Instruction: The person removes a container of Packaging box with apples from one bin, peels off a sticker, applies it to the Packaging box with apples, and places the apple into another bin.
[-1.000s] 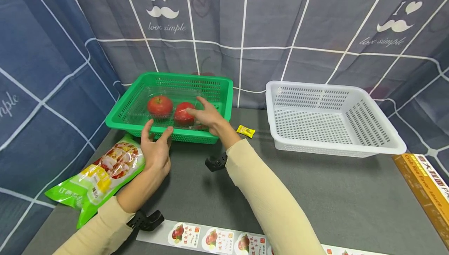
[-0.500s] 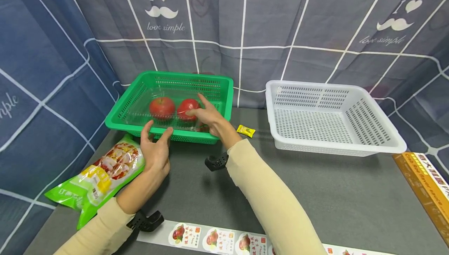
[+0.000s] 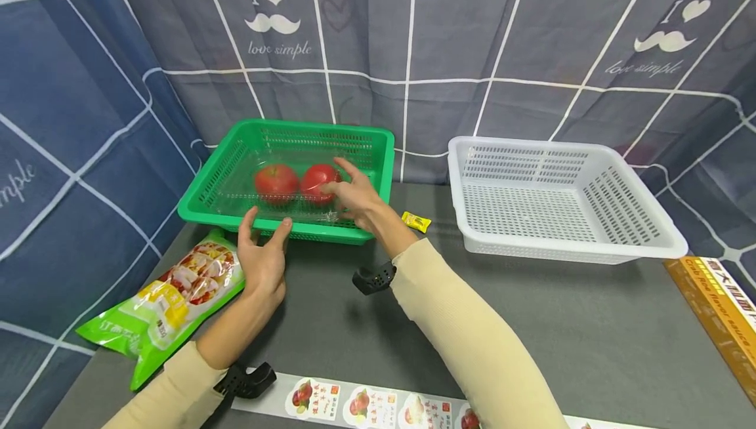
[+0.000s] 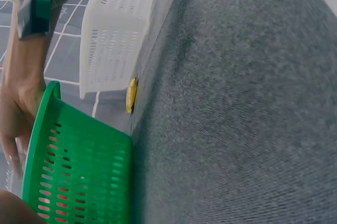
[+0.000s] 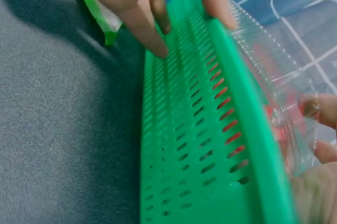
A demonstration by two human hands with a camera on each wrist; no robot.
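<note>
On grey table (image 3: 331, 324), checked curtain (image 3: 413, 42) behind; both hands' fingers apart at green basket (image 3: 233, 170).

Clear apple box (image 3: 283, 186) inside green basket (image 3: 378, 173)

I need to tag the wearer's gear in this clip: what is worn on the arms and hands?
Both arms wear long cream ribbed sleeves. A black camera mount sits under each wrist: left, right. The left hand and right hand are bare, with no gloves or rings visible.
</note>
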